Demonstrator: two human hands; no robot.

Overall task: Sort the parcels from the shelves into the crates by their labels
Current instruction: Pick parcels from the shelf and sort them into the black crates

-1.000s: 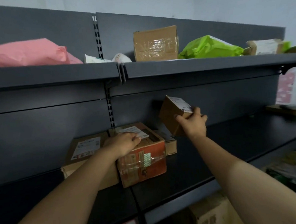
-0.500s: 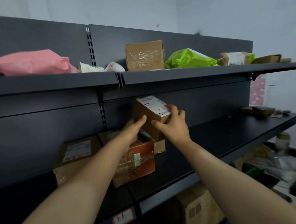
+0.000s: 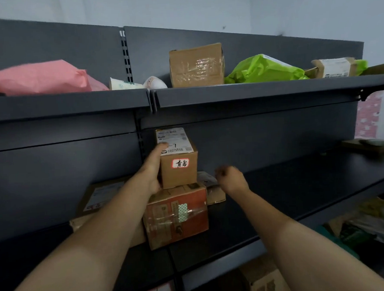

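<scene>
My left hand (image 3: 152,170) grips a small brown cardboard box (image 3: 179,166) from its left side, thumb on the white shipping label on top. A red-edged sticker with handwritten characters faces me. The box is upright above an orange taped box (image 3: 177,216) on the middle shelf (image 3: 279,198); whether they touch is unclear. My right hand (image 3: 230,179) is to the right of the box, fingers curled, blurred, holding nothing. A flat brown parcel (image 3: 99,196) lies left of the orange box, and a small low box (image 3: 214,189) is behind my right hand.
The top shelf (image 3: 228,92) carries a pink bag (image 3: 38,79), a taped brown carton (image 3: 196,65), a green bag (image 3: 263,70) and a labelled parcel (image 3: 334,67). A flat parcel (image 3: 371,144) lies at the far right. Cartons and bags sit below the shelf at lower right.
The small box passed from my right hand into my left hand and turned upright with its sticker toward me. My right hand let go and drew back to the right.
</scene>
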